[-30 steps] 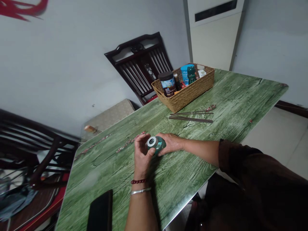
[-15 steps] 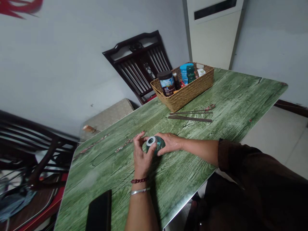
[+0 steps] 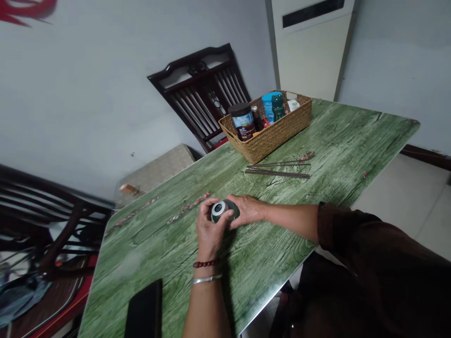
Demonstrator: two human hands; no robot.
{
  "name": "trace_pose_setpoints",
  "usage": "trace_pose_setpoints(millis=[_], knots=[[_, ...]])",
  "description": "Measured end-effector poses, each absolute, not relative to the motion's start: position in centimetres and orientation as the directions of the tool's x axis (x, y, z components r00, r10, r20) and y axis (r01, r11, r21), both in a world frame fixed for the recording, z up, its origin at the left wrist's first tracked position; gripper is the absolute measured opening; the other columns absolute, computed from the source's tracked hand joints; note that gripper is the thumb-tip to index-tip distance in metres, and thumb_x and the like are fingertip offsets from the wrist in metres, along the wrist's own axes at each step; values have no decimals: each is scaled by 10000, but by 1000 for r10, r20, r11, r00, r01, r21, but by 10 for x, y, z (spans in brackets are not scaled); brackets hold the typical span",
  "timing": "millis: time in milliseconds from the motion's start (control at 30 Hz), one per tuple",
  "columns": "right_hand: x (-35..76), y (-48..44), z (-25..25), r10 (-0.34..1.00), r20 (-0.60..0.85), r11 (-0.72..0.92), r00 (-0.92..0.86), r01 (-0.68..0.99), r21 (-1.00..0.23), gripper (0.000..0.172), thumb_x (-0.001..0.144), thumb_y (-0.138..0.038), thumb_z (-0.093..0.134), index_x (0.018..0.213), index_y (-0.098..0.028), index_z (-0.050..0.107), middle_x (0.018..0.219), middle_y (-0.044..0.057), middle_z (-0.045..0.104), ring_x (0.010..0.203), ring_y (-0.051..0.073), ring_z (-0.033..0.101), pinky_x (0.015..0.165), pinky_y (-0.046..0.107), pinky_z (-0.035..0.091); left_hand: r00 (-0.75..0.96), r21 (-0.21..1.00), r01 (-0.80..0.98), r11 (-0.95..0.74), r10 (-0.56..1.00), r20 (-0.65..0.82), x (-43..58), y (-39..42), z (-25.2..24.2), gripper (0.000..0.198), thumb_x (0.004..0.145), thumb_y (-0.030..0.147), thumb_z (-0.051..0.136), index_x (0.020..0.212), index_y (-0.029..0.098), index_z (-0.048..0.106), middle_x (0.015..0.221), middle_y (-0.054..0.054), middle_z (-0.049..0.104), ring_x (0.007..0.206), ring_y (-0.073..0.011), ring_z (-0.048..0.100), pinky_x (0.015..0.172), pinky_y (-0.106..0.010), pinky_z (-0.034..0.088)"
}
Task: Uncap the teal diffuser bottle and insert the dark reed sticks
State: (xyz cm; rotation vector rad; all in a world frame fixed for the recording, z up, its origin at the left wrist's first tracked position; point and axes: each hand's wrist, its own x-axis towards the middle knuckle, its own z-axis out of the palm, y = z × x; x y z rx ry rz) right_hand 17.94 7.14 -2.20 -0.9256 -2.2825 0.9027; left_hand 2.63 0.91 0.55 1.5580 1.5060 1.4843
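Note:
A small dark green bottle with a silver ring-shaped top is between my hands over the table, tilted with its top toward the left. Curled round the silver top end are the thumb and fingers of my left hand. My right hand grips the other end of the bottle, whose base it hides. Several thin dark brown sticks lie loose on the table beyond my right hand.
The green wood-patterned table carries a wicker basket of jars and bottles at the back. A black phone-like slab lies at the near left. Dark wooden chairs stand behind the table and at left.
My left fingers have closed in round the bottle's top, where they were more stretched out before. The right hand keeps its hold. The view has shifted slightly.

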Motion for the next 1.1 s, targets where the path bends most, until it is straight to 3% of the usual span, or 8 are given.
trace_pose_setpoints(millis=[133, 300, 533, 667, 767, 867, 1000, 1100], knots=[[179, 73, -26, 717, 228, 570, -659, 366, -736, 682, 652, -465, 872, 1179, -218, 516, 997, 33, 691, 895, 257, 688, 676, 276, 434, -183, 886, 356, -299, 907, 379, 26, 8, 7, 667, 538, 409, 942, 1096, 254, 611, 1107, -32, 615, 1164, -263, 569, 993, -361, 449], [181, 72, -22, 723, 245, 566, -646, 351, -746, 722, 637, -532, 882, 1172, -203, 527, 1024, 53, 692, 927, 260, 684, 712, 293, 449, -16, 947, 136, -290, 955, 295, 14, -3, 13, 567, 789, 439, 786, 1290, 255, 592, 1334, -93, 606, 1236, -251, 569, 1053, -383, 439], [180, 72, -21, 722, 240, 558, -649, 342, -756, 743, 624, -490, 900, 1205, -206, 534, 1045, 53, 696, 951, 266, 681, 728, 305, 460, -143, 953, 165, -256, 949, 280, 16, 2, 15, 632, 592, 367, 926, 1140, 246, 634, 1051, -24, 661, 963, -184, 639, 873, -299, 504], [180, 71, -22, 730, 237, 546, -641, 339, -766, 743, 602, -420, 922, 1206, -218, 540, 1038, 33, 694, 969, 258, 680, 749, 301, 460, -143, 946, 179, -270, 944, 296, 17, 4, 13, 620, 598, 346, 924, 1131, 250, 624, 1012, -5, 641, 939, -164, 629, 861, -281, 497], [180, 72, -23, 731, 234, 545, -640, 342, -766, 748, 613, -480, 909, 1207, -214, 539, 1036, 39, 690, 964, 261, 681, 750, 308, 461, -173, 947, 193, -258, 941, 292, 14, 4, 11, 566, 602, 334, 923, 1081, 247, 635, 979, 5, 633, 922, -153, 623, 859, -271, 491], [180, 73, -23, 722, 239, 556, -649, 338, -759, 739, 642, -531, 881, 1204, -199, 533, 1043, 57, 688, 960, 267, 682, 748, 313, 464, -143, 949, 167, -268, 946, 292, 10, 1, 10, 522, 657, 342, 897, 1104, 253, 641, 1090, -26, 655, 1042, -187, 632, 947, -313, 488], [182, 74, -22, 722, 243, 554, -648, 331, -764, 734, 648, -511, 882, 1208, -197, 528, 1069, 64, 691, 987, 270, 681, 770, 316, 465, 4, 958, 99, -270, 963, 271, 7, -2, 10, 580, 813, 458, 767, 1332, 275, 583, 1403, -107, 583, 1325, -275, 536, 1098, -416, 431], [182, 74, -23, 728, 244, 545, -641, 324, -774, 756, 622, -457, 903, 1231, -218, 525, 1071, 46, 694, 997, 266, 681, 774, 310, 463, -42, 924, 195, -328, 939, 342, 8, 2, 7, 751, 737, 576, 797, 1379, 282, 542, 1399, -113, 558, 1338, -300, 518, 1095, -438, 438]])
